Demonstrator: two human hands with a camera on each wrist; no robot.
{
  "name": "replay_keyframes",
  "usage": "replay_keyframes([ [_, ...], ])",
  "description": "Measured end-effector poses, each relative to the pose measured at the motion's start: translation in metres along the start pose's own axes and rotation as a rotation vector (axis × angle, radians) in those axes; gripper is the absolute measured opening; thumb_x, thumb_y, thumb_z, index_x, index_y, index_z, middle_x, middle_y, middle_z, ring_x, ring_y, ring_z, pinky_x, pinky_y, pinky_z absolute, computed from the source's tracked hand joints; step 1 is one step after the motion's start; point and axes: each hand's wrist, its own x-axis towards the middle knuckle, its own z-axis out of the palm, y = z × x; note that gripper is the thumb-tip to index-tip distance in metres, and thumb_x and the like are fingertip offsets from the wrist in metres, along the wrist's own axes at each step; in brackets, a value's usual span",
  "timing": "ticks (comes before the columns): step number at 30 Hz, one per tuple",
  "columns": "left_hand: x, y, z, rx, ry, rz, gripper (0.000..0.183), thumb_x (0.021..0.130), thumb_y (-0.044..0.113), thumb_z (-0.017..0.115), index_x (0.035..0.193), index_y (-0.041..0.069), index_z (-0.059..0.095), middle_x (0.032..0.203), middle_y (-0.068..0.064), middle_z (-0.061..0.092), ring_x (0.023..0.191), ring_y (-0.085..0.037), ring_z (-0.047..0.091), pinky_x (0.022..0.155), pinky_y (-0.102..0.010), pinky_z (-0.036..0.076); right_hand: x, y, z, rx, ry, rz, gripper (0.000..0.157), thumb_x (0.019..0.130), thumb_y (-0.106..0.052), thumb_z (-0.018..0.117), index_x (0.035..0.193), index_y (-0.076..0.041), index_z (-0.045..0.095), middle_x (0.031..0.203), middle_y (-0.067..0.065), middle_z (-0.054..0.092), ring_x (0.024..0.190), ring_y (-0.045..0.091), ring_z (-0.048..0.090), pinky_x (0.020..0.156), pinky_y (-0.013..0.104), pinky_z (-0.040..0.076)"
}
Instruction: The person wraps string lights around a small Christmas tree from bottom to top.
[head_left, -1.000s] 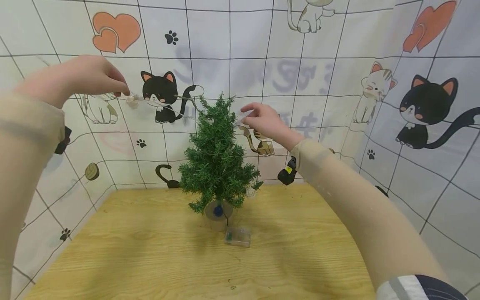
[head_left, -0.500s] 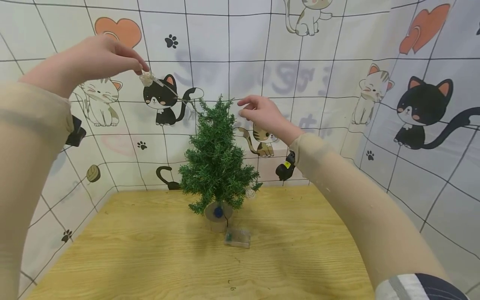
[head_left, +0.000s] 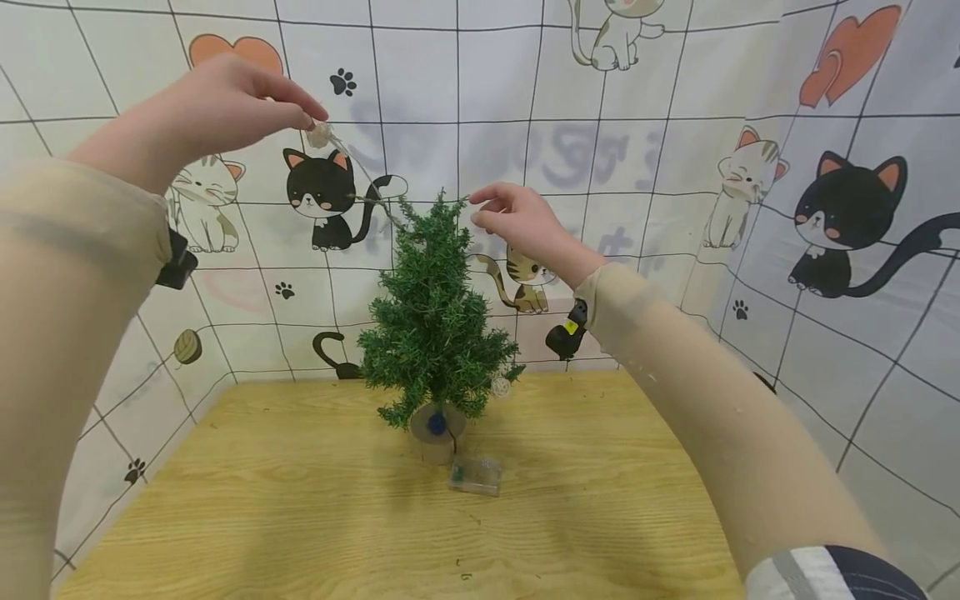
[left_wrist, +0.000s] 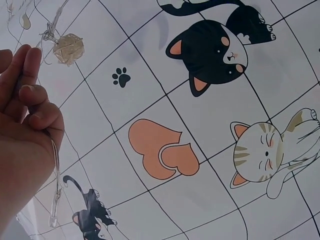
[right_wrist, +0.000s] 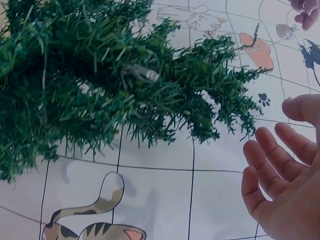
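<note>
A small green artificial tree (head_left: pixel 435 308) stands upright in the middle of the table. Up at the left of it, my left hand (head_left: pixel 225 108) pinches a clear string of lights close to a pale woven ball (head_left: pixel 319 134). From the ball the wire (head_left: pixel 367 177) slants down to the treetop. In the left wrist view, a loose length of this string (left_wrist: pixel 56 180) hangs below the curled fingers, beside the ball (left_wrist: pixel 68 49). My right hand (head_left: pixel 521 221) is just right of the treetop, its fingers loosely bent and holding nothing. Another woven ball (head_left: pixel 500 385) hangs among the lower right branches.
The tree's round base (head_left: pixel 433 450) sits on the wooden table (head_left: pixel 300 500), with a clear plastic battery box (head_left: pixel 476 477) in front. A thin dark cord joins them. Behind and beside the table hangs a white cloth (head_left: pixel 495 75) printed with cats and hearts.
My left hand has risen and moved right toward the treetop with the ball and wire. The right hand has lifted slightly and come nearer the tip.
</note>
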Motion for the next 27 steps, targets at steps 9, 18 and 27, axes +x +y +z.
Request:
replay_keyframes([
  [9, -0.004, 0.02, 0.005, -0.033, -0.032, 0.031, 0.039, 0.098, 0.034, 0.047, 0.133, 0.024, 0.062, 0.142, -0.001, 0.045, 0.109, -0.023, 0.036, 0.086, -0.045, 0.024, 0.001, -0.013, 0.013, 0.029, -0.004, -0.057, 0.035, 0.097, -0.02, 0.058, 0.131, -0.012, 0.058, 0.12, 0.005, 0.061, 0.1, 0.018, 0.058, 0.085, 0.036, 0.045],
  [18, -0.002, 0.036, 0.015, -0.042, -0.035, 0.091, 0.04, 0.097, 0.037, 0.05, 0.132, 0.023, 0.062, 0.145, -0.004, 0.045, 0.087, -0.022, 0.041, 0.069, -0.038, 0.031, 0.008, -0.018, 0.026, 0.056, -0.018, -0.096, 0.036, 0.097, -0.019, 0.06, 0.131, -0.01, 0.057, 0.118, 0.002, 0.06, 0.1, 0.014, 0.059, 0.085, 0.033, 0.046],
  [27, 0.003, 0.014, 0.011, -0.02, -0.023, 0.033, 0.053, 0.097, 0.039, 0.048, 0.145, 0.018, 0.048, 0.151, -0.008, 0.038, 0.125, -0.031, 0.035, 0.096, -0.053, 0.028, 0.007, -0.022, 0.041, 0.0, -0.047, -0.163, 0.033, 0.096, -0.022, 0.06, 0.129, -0.014, 0.058, 0.121, 0.001, 0.059, 0.103, 0.017, 0.055, 0.083, 0.035, 0.046],
])
